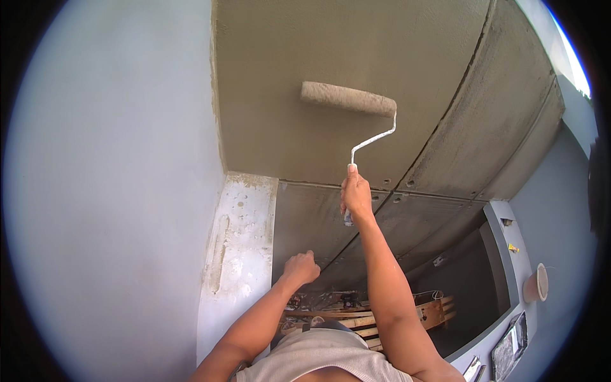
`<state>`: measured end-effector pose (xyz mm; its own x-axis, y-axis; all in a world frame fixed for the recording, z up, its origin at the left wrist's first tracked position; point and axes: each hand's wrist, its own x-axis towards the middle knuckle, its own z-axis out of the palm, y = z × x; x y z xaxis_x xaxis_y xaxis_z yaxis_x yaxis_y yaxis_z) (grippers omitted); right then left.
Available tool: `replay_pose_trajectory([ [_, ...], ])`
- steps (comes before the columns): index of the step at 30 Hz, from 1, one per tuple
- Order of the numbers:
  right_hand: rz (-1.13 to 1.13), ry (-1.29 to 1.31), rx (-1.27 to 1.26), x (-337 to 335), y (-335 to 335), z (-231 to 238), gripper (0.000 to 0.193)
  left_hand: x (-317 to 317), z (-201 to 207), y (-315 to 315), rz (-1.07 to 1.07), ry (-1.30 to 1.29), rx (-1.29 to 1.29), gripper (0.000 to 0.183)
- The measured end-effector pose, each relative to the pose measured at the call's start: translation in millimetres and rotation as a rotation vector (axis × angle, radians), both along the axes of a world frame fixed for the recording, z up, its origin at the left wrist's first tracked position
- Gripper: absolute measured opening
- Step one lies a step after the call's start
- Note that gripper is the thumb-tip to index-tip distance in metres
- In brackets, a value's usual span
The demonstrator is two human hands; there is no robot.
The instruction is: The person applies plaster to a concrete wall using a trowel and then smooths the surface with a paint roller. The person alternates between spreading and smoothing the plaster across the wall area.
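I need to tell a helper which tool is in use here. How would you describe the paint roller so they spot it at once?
Start at the big brownish-grey wall ahead. Against it lies the paint roller, a fuzzy, coated cylinder on a bent white wire frame, its handle in the right hand. The left hand, lower, is a closed, empty fist.

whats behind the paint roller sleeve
The fuzzy tan roller sleeve lies against the brown-coated wall panel. The strip of wall right behind it is covered, so unseen.
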<state>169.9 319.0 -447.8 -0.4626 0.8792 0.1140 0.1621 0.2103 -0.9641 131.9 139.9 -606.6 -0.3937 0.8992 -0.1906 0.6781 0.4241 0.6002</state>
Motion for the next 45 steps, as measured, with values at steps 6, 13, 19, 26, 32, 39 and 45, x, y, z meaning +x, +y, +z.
replay_pose_trajectory([
  [6,-0.069,-0.161,0.047,15.5,0.9,-127.0,0.064,2.8,11.0,-6.9,0.021,0.017,-0.051,0.036],
  [13,-0.117,-0.327,0.054,36.1,-23.1,-204.5,0.068,3.2,3.1,-0.5,-0.010,0.060,-0.089,0.038],
  [19,0.035,-0.304,-0.402,95.4,-36.6,-226.4,0.067,-0.5,-0.8,3.8,-0.003,0.078,-0.150,0.041],
  [26,0.011,-0.068,-0.460,169.7,-2.5,-202.4,0.054,-7.9,-18.8,-6.8,-0.014,0.137,-0.142,0.046],
  [32,-0.055,-0.031,-0.395,201.1,67.0,-183.5,0.057,4.9,-31.9,4.3,-0.050,0.180,-0.230,0.051],
  [39,0.061,0.073,-0.384,179.6,85.4,-187.7,0.054,21.0,-54.2,-7.3,-0.034,0.170,-0.374,0.057],
  [45,0.001,0.196,-0.189,185.0,121.5,-105.6,0.054,10.1,-190.9,10.9,-0.014,0.173,-0.131,0.038],
])
